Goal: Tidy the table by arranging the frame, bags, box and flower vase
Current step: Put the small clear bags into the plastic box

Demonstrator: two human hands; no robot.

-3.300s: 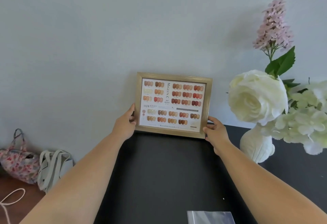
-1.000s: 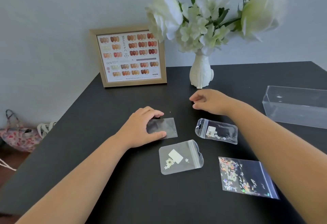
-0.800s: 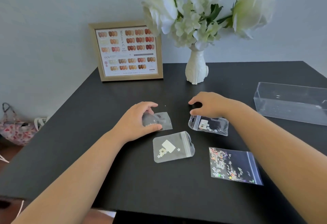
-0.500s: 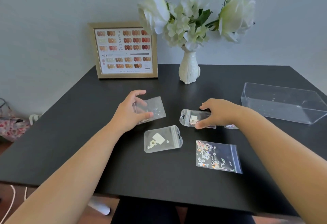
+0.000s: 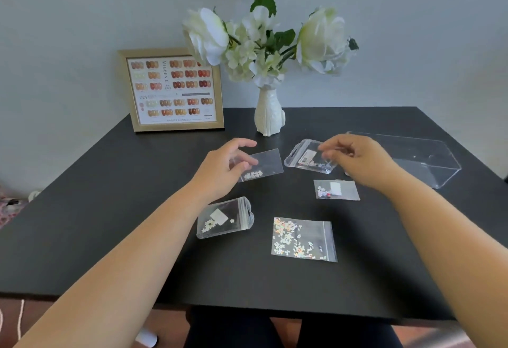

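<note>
Bags (image 5: pixel 304 239) w/ sequins, box (image 5: pixel 423 160) beside

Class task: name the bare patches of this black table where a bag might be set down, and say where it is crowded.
Free: the left side of the table, below the frame; the near edge; the far right corner behind the clear box. Crowded: the middle, where five bags lie between both hands.

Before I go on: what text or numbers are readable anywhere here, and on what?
"MIGEEN C": vertical, on the colour chart in the frame.
"024": same chart, left of middle.
Chart's other small print: too small to read.
White labels in the small bags: blurred, unreadable.
</note>
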